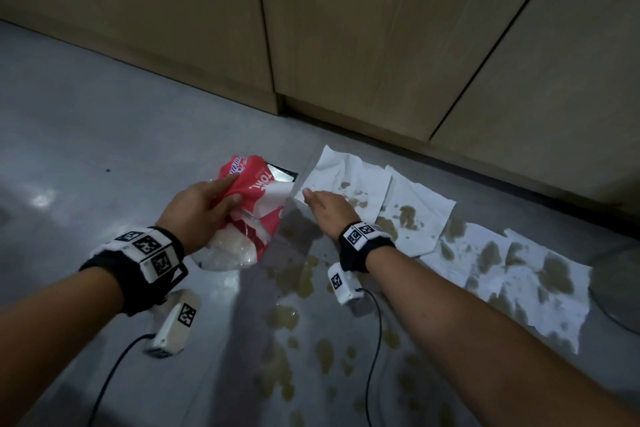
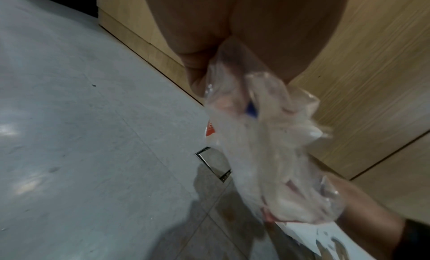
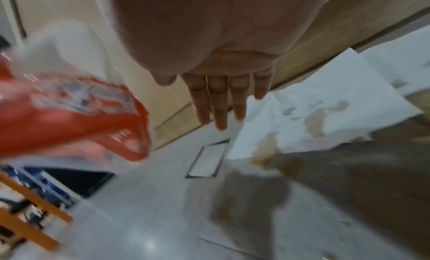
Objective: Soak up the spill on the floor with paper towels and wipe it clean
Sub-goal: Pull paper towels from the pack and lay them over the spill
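Brown spill (image 1: 301,274) spreads in puddles and drops over the grey floor. Three white paper towels (image 1: 349,177) lie in a row along its far side, soaked with brown blotches. My left hand (image 1: 221,194) grips a red and clear paper towel pack (image 1: 258,191) above the floor; a white sheet (image 1: 280,192) sticks out of its right end. In the left wrist view the pack's clear plastic (image 2: 267,153) hangs from my palm. My right hand (image 1: 311,196) hovers next to that sheet, fingers (image 3: 218,102) straight and together, holding nothing, above the first towel (image 3: 325,107).
Wooden cabinet doors (image 1: 346,28) stand along the far side of the floor. A metal-framed floor hatch (image 1: 280,172) lies just behind the pack. A grey rounded object (image 1: 620,291) sits at the right edge. Wooden furniture legs (image 3: 35,199) show far left in the right wrist view.
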A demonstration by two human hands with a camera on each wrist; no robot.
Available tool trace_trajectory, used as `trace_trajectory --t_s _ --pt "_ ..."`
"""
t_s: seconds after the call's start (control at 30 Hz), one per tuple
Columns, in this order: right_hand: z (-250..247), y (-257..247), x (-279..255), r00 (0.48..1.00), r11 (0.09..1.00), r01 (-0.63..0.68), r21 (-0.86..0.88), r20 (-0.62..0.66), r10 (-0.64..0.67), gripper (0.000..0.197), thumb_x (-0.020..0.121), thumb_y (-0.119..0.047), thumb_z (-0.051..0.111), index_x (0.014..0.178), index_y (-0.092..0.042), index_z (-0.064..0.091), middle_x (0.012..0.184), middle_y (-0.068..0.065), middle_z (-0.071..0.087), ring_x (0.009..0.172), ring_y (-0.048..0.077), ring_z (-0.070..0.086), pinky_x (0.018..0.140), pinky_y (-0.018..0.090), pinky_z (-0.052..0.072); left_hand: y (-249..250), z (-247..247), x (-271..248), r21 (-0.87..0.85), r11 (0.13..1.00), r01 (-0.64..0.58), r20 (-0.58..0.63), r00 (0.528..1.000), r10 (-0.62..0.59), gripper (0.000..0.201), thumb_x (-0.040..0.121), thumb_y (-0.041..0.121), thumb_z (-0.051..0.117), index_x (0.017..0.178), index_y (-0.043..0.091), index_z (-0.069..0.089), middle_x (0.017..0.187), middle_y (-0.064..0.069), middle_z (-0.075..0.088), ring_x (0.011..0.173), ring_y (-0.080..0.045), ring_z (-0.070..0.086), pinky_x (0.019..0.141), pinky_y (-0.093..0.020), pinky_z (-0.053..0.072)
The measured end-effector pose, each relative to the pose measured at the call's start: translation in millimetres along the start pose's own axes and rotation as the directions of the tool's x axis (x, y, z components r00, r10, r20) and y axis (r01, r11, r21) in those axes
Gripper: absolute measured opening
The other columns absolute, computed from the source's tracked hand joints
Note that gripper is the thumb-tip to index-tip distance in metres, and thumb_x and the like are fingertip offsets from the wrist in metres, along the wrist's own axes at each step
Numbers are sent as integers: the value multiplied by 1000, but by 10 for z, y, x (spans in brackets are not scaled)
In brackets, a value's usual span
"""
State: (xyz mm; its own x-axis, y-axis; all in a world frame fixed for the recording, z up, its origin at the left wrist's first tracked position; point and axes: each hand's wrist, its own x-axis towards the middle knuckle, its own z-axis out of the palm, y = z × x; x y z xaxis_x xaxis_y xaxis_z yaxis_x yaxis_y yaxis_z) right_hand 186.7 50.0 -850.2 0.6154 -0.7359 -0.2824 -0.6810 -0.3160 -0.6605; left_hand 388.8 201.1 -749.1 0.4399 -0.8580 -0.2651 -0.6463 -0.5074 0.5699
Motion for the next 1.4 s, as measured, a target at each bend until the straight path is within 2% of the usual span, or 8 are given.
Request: trace_trajectory --t_s 0.23,0.37,0.57,0.7,1.07,1.17,1.3,1.4 --pt "-400 -517 -157 983 921 -65 384 -132 124 74 91 -74 29 77 -11 63 76 9 69 72 27 67 72 37 52 380 50 75 146 984 -99 1 995 100 51 99 44 51 149 34 44 113 -15 56 103 -35 58 91 -39 47" --pt "-455 -583 -213 972 779 -116 616 -91 216 42 93 -49 58 78 -10 57 71 12 65 57 23 63 52 30 50 571 38 75 180 978 -109 11 994 108 55 98 51 48 150 36 40 115 -14 53 106 -34 57 91 -38 45" --pt "-672 -504 -294 954 648 -48 760 -157 255 20 98 -30 57 87 -15 62 80 4 68 67 17 64 56 27 49 713 -33 -15 376 924 -72 89 995 41 59 96 64 36 149 39 40 123 -14 53 117 -33 55 93 -37 42" --pt "-852 -495 -318 933 671 16 741 -252 257 29 98 -23 58 70 -18 54 63 -6 59 53 3 55 53 18 42 772 -41 -38 482 870 -103 97 993 63 57 100 60 30 149 31 42 120 -16 55 112 -35 58 90 -38 45" --pt "-1173 -471 -331 887 650 97 754 -362 287 25 98 -25 55 75 -17 57 81 13 68 70 20 60 72 44 57 965 -100 -31 655 739 -160 124 987 103 52 106 47 29 148 18 41 119 -15 62 110 -32 60 85 -38 48" --pt "-1193 -562 -388 840 653 202 730 -472 269 24 99 -26 53 76 -19 55 79 9 67 69 16 59 64 36 56 1049 -96 -92 699 690 -190 158 981 110 53 107 48 27 150 18 35 116 -13 61 108 -30 60 83 -37 49" --pt "-1159 -500 -360 746 666 158 730 -530 404 27 100 -30 52 75 -20 52 69 7 55 54 18 50 47 32 47 1086 -119 -86 557 809 -189 144 981 131 63 99 64 21 133 27 58 105 -10 66 97 -27 62 81 -37 49" --pt "-1126 -461 -364 815 665 51 746 -415 404 25 100 -30 52 81 -13 54 67 6 51 51 17 44 46 29 42 1018 -116 -122 307 945 -116 156 985 70 84 81 87 26 137 32 57 122 -9 67 109 -28 61 88 -33 45"
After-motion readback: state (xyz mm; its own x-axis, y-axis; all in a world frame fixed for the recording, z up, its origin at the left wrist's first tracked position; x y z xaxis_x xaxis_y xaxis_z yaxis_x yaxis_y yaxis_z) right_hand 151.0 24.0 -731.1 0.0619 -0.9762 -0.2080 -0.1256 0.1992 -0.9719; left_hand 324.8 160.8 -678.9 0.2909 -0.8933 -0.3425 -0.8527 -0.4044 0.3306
